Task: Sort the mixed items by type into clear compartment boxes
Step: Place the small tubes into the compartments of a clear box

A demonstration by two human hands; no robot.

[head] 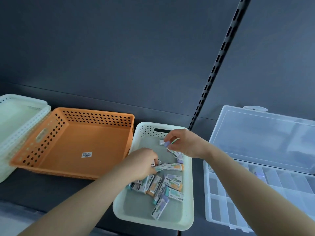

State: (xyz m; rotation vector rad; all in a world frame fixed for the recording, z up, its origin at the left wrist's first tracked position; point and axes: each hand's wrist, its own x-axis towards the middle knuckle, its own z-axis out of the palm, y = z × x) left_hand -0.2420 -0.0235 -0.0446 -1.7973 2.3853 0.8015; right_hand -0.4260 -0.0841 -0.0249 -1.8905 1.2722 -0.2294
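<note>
The mixed packets (163, 186), banded purple, orange or green, lie loose in the white basket (189, 210), beside the open clear compartment box (219, 201). The left hand (141, 163) pinches a green packet (160, 167) and the right hand (184, 142) pinches a purple packet (167, 143), both over the basket. Keep one colour per hand, lift clear of the rim, and confirm the cell through the transparent dividers before releasing.

Print on the eraser packs (172, 183) and the orange basket's (71, 142) barcode sticker (87, 154) is unreadably small.
</note>
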